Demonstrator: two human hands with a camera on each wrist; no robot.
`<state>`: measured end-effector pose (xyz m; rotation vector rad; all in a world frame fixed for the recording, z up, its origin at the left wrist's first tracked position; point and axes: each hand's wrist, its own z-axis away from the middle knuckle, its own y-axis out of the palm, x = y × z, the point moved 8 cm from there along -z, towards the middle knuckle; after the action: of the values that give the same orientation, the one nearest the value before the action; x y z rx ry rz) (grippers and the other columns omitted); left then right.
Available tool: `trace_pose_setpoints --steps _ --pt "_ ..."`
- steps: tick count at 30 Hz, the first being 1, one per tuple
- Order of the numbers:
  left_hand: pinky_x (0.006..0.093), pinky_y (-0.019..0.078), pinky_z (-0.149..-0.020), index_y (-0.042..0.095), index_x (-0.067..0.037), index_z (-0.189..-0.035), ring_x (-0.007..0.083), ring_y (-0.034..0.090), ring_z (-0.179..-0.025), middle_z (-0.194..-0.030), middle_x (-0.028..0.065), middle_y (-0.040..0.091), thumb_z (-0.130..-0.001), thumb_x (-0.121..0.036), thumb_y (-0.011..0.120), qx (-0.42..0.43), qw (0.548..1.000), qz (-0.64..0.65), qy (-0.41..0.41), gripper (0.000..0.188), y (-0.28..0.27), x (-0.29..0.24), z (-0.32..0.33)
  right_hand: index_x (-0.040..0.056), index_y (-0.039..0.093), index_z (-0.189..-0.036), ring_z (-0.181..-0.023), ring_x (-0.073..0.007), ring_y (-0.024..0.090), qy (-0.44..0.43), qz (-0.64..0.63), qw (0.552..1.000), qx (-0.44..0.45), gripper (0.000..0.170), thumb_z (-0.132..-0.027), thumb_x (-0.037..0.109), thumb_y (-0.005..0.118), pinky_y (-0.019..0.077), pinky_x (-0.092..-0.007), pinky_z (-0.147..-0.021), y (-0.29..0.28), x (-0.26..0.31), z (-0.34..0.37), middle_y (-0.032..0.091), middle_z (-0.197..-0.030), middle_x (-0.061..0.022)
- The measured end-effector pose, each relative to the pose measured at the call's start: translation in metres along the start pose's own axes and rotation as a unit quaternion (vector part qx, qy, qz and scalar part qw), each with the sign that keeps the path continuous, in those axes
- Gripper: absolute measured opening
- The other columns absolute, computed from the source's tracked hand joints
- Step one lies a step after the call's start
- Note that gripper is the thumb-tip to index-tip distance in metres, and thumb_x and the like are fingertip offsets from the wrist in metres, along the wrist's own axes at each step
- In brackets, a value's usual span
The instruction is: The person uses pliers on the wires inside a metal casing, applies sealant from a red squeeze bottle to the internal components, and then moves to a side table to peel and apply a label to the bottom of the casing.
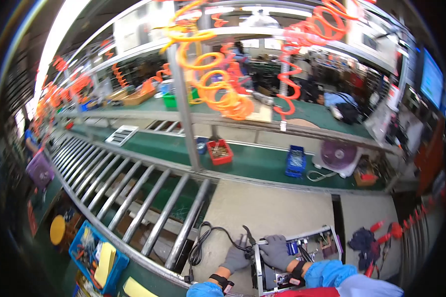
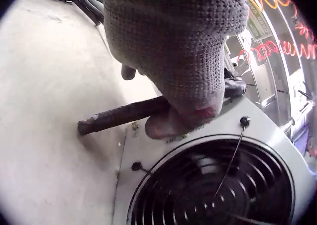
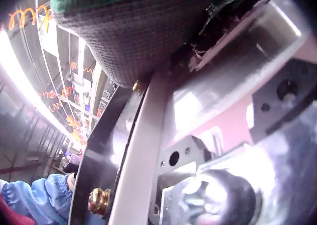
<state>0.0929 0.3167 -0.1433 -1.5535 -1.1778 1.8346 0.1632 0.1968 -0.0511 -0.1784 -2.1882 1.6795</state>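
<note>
Head view: left hand [image 1: 237,257] and right hand [image 1: 277,252] at one case [image 1: 258,272] on the desk [image 1: 267,208], near one black cable [image 1: 196,252]. Left wrist: left hand pinches one dark rod [image 2: 121,117] by one grille [image 2: 213,205]. Right wrist: two brass screws [image 3: 99,201]; right hand's grip unclear.

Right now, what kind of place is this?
Probably a factory workshop: there's a metal roller conveyor, curly orange hoses hang overhead, and a red bin holds small parts.

A pale two-panel worktop [image 1: 277,208] bears an open metal case [image 1: 313,251], a looped black cable [image 1: 195,255] and a dark bundle [image 1: 362,242].
</note>
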Motion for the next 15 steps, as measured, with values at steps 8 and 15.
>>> trace_pose_setpoints --steps 8,15 --pt "0.0471 0.0396 -0.112 0.011 0.010 -0.153 0.0492 0.042 -0.135 -0.152 0.0375 0.029 -0.074 -0.045 0.073 0.052 0.996 0.053 -0.046 0.115 0.015 0.017 -0.002 0.0176 0.074 -0.100 -0.113 -0.0307 0.054 -0.007 0.009 1.000 0.004 0.023 -0.084 0.031 0.064 0.0347 -0.0499 -0.100 0.007 -0.004 0.002 0.061 -0.116 -0.0119" --pt "0.0510 0.0356 -0.114 0.018 -0.001 -0.155 0.0497 0.037 -0.138 -0.155 0.0345 0.024 -0.069 -0.046 0.077 -0.043 0.991 -0.047 0.120 0.113 0.000 0.005 -0.010 0.0175 0.074 -0.095 -0.112 -0.0307 0.055 -0.009 0.018 1.000 -0.008 0.021 -0.082 0.032 0.065 0.0347 -0.0506 -0.100 0.006 -0.004 0.002 0.061 -0.116 -0.0110"
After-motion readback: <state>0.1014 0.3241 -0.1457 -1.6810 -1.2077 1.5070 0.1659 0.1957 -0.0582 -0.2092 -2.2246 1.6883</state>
